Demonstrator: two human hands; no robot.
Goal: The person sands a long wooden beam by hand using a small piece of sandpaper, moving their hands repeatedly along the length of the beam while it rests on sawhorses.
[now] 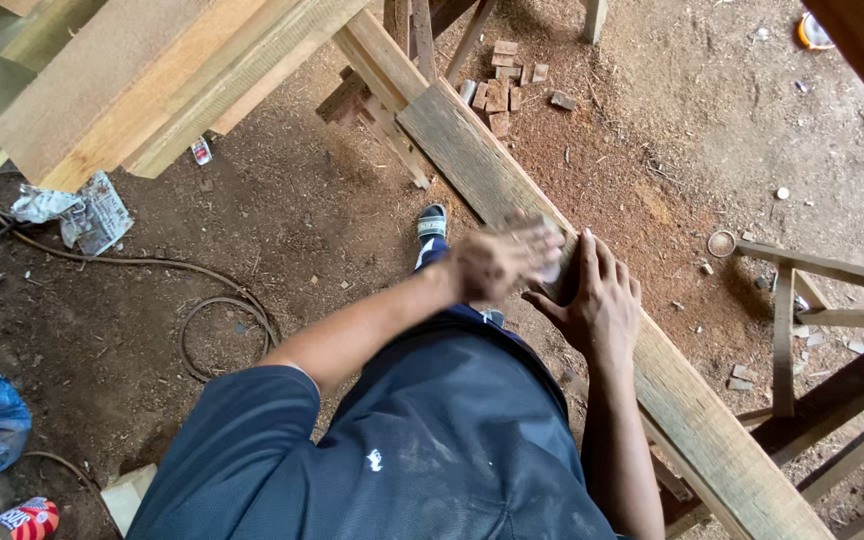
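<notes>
The left hand (500, 260) lies palm down on the top face of a long grey plank (592, 300), fingers spread flat; it is blurred, and something pale shows under the fingertips, perhaps a small pad or block, though I cannot tell what. Just beside it, the right hand (597, 305) cups the plank's near edge with fingers loosely curled, closed on nothing else. The plank runs slantwise away from both hands, up toward a heap of small wood offcuts (502, 85) and down past the right forearm. Below the left wrist a sandalled foot (432, 222) stands on sawdust-strewn ground (282, 230), where a cable (202, 310) loops.
</notes>
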